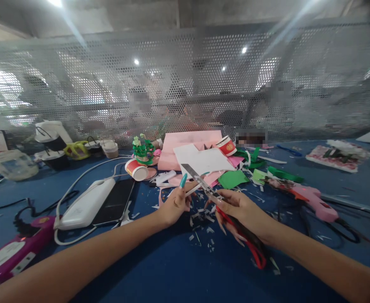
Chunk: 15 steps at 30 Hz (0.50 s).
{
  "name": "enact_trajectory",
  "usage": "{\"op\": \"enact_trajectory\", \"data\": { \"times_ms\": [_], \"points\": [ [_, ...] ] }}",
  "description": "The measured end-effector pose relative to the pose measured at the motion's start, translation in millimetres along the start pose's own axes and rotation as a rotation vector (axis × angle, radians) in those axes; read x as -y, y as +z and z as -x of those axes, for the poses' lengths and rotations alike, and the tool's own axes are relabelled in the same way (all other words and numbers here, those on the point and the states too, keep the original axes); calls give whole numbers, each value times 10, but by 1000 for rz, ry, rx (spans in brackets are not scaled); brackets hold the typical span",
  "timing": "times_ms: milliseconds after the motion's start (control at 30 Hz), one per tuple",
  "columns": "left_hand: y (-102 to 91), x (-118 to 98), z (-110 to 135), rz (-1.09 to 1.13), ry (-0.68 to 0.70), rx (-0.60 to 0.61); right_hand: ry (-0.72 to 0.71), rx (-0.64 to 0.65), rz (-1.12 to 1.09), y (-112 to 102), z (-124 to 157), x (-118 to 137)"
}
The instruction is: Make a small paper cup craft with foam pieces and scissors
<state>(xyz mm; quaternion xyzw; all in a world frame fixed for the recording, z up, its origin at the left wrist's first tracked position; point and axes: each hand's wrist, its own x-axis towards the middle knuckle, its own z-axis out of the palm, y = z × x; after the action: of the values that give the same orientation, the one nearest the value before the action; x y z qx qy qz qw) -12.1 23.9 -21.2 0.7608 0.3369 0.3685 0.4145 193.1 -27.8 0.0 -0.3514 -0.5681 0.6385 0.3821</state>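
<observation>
In my right hand (pixel 240 210) is a pair of scissors (pixel 200 179) with red and black handles, the blades pointing up and to the left. My left hand (pixel 174 206) is closed in a pinch, its thumb showing a long turquoise nail. From its fingertips a narrow white strip (pixel 194 190), which looks like paper, reaches toward the blades. Whether the strip lies between the blades I cannot tell. Small white paper scraps (pixel 204 216) are scattered on the blue table (pixel 147 269) below both hands. A white paper sheet (pixel 200 160) lies just beyond them.
Pink paper (pixel 191 136), green paper (pixel 233 179) and two red paper cups (pixel 136 169) (pixel 226 146) lie ahead. A pink glue gun (pixel 317 204) is at right. Left are a phone (pixel 115 202), a white power bank (pixel 87 204), cables and a purple power strip (pixel 19 248). Perforated metal panels (pixel 109 92) stand behind.
</observation>
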Motion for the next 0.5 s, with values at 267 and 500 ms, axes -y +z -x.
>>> {"op": "enact_trajectory", "data": {
  "times_ms": [267,500],
  "points": [
    [9,-90,4,-131,107,51,-13,8,3,10,-5,-35],
    [17,-148,22,-90,92,51,-19,36,-37,20,-2,-37]
  ]
}}
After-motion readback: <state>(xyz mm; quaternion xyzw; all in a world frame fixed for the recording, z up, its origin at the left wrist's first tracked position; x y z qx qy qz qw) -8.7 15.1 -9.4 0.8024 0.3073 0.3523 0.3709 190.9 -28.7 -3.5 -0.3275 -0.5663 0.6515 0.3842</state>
